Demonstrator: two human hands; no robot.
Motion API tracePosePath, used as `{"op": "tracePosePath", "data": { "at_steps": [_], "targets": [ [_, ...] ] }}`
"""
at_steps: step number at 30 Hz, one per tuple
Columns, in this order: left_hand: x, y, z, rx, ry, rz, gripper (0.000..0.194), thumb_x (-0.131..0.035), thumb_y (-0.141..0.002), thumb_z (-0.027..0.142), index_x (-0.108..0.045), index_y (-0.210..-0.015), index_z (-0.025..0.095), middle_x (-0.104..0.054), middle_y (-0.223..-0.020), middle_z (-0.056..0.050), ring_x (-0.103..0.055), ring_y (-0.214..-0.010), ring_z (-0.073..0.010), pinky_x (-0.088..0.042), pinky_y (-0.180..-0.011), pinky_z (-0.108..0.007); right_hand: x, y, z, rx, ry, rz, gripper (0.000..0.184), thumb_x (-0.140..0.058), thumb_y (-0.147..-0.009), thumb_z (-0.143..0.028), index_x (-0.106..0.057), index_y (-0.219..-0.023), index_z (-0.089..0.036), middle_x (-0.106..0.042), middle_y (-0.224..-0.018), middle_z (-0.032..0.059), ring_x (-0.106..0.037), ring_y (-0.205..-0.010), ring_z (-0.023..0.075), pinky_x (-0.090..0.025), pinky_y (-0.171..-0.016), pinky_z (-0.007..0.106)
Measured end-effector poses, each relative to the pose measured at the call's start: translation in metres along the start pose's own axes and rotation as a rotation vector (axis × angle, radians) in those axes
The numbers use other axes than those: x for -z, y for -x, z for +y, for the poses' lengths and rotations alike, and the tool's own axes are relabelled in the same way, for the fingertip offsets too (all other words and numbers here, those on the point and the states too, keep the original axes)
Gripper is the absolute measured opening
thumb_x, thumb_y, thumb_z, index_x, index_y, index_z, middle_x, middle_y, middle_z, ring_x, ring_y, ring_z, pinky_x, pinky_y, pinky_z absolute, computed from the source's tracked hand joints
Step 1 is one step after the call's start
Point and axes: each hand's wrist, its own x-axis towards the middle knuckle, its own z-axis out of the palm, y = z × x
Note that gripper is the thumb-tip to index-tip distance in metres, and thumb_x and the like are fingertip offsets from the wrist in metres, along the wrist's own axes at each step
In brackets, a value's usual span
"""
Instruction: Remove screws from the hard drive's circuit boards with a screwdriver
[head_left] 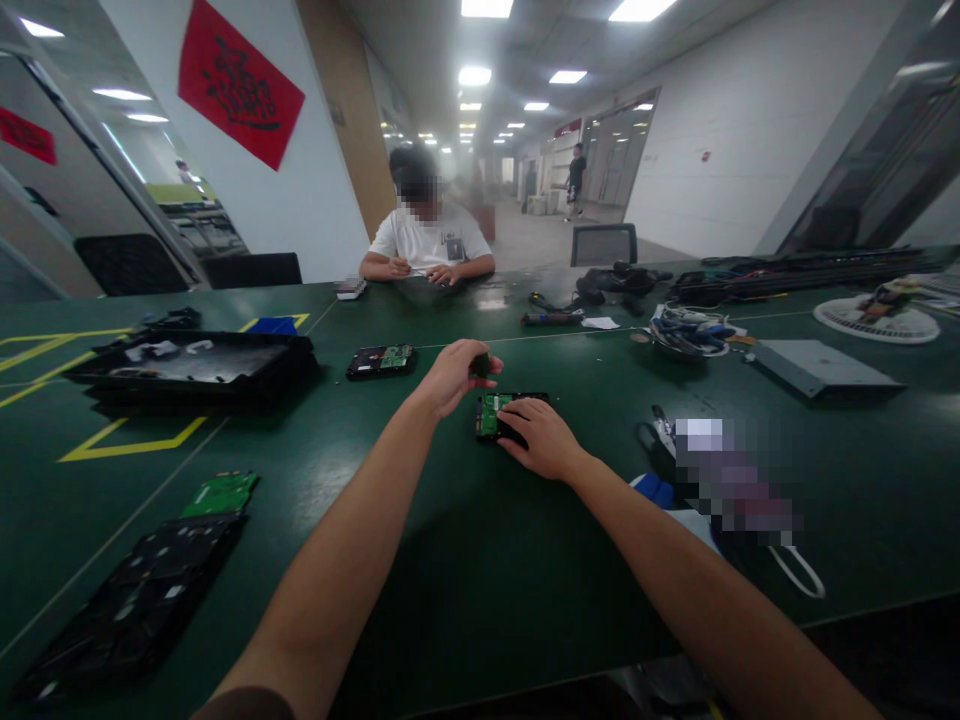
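Observation:
A hard drive [489,424] with a green circuit board facing up lies on the green table in front of me. My right hand [546,438] grips it from the right, fingers over its top and thumb along the near side. Just above its far left corner, my left hand [456,376] is raised with curled fingers around a small dark piece [482,366], too unclear to name. Another hard drive [381,360] lies farther left. Several more drives [142,590] sit in a row at the near left, with a green circuit board [221,493] at their far end.
A black tray [202,358] stands at the left. Toward the right are a grey metal box [825,368], bundled cables [690,332], a white round fan part [876,318] and a blurred item with a strap [735,480]. Across the table, a person [427,235] handles something small.

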Motion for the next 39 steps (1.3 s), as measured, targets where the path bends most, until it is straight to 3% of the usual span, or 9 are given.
{"op": "tracePosePath", "data": {
  "at_steps": [5, 8, 14, 20, 25, 30, 36, 39],
  "targets": [
    [0.008, -0.003, 0.003, -0.15, -0.309, 0.158, 0.02, -0.06, -0.079, 0.035, -0.068, -0.081, 0.016, -0.065, -0.088, -0.008, -0.061, -0.08, -0.0186, -0.051, -0.056, -0.025, 0.001, 0.0, 0.001, 0.002, -0.003, -0.007, 0.041, -0.059, -0.096, -0.039, -0.062, -0.131, -0.019, -0.061, -0.13, 0.0138, -0.053, -0.123, 0.0297, -0.039, -0.11, 0.054],
    [0.007, -0.001, 0.007, -0.192, -0.455, 0.147, 0.024, -0.057, -0.081, 0.036, -0.071, -0.081, 0.017, -0.065, -0.088, -0.007, -0.06, -0.079, -0.0181, -0.049, -0.052, -0.023, 0.001, 0.0, 0.001, 0.006, -0.008, -0.003, 0.041, -0.059, -0.095, -0.039, -0.062, -0.131, -0.02, -0.061, -0.129, 0.0135, -0.054, -0.122, 0.0295, -0.039, -0.11, 0.054],
    [-0.003, 0.005, 0.009, -0.157, -0.35, 0.009, 0.022, -0.059, -0.079, 0.034, -0.07, -0.089, 0.018, -0.065, -0.091, -0.007, -0.06, -0.082, -0.0181, -0.048, -0.051, -0.022, 0.0, -0.001, 0.0, 0.008, -0.02, 0.011, 0.04, -0.059, -0.096, -0.038, -0.062, -0.131, -0.02, -0.061, -0.13, 0.0134, -0.054, -0.123, 0.0294, -0.039, -0.11, 0.054],
    [0.004, -0.002, 0.001, 0.027, -0.046, -0.017, 0.022, -0.058, -0.08, 0.036, -0.062, -0.09, 0.017, -0.068, -0.081, -0.008, -0.063, -0.072, -0.0183, -0.048, -0.052, -0.025, -0.001, -0.001, 0.001, 0.003, -0.021, 0.012, 0.04, -0.059, -0.095, -0.038, -0.062, -0.131, -0.02, -0.061, -0.129, 0.0133, -0.054, -0.123, 0.0295, -0.039, -0.11, 0.054],
    [0.007, -0.001, 0.005, -0.092, -0.265, 0.039, 0.022, -0.057, -0.081, 0.037, -0.064, -0.085, 0.016, -0.07, -0.087, -0.01, -0.065, -0.079, -0.0206, -0.048, -0.054, -0.026, 0.001, -0.001, 0.001, 0.003, -0.025, 0.001, 0.04, -0.06, -0.095, -0.038, -0.062, -0.131, -0.02, -0.061, -0.129, 0.0134, -0.054, -0.123, 0.0294, -0.039, -0.11, 0.054],
    [0.008, 0.002, 0.012, -0.16, -0.52, 0.071, 0.022, -0.058, -0.082, 0.036, -0.07, -0.078, 0.018, -0.069, -0.085, -0.007, -0.062, -0.076, -0.0174, -0.045, -0.053, -0.023, 0.002, 0.0, 0.001, 0.0, -0.025, -0.003, 0.04, -0.06, -0.095, -0.038, -0.062, -0.131, -0.02, -0.06, -0.13, 0.0137, -0.053, -0.123, 0.0294, -0.039, -0.11, 0.054],
    [0.007, 0.003, 0.017, -0.15, -0.527, 0.077, 0.021, -0.06, -0.082, 0.035, -0.07, -0.079, 0.017, -0.069, -0.084, -0.009, -0.06, -0.07, -0.0173, -0.041, -0.045, -0.023, 0.002, -0.001, 0.0, -0.005, -0.029, -0.008, 0.041, -0.06, -0.095, -0.038, -0.061, -0.132, -0.021, -0.06, -0.13, 0.0134, -0.053, -0.123, 0.0294, -0.039, -0.11, 0.054],
    [0.005, 0.005, 0.017, -0.116, -0.421, 0.029, 0.02, -0.059, -0.083, 0.033, -0.069, -0.085, 0.017, -0.071, -0.089, -0.011, -0.064, -0.075, -0.0187, -0.042, -0.047, -0.023, 0.001, -0.002, 0.0, -0.011, -0.026, -0.01, 0.042, -0.06, -0.095, -0.038, -0.061, -0.133, -0.021, -0.061, -0.13, 0.0136, -0.054, -0.123, 0.0298, -0.039, -0.11, 0.055]
  ]
}}
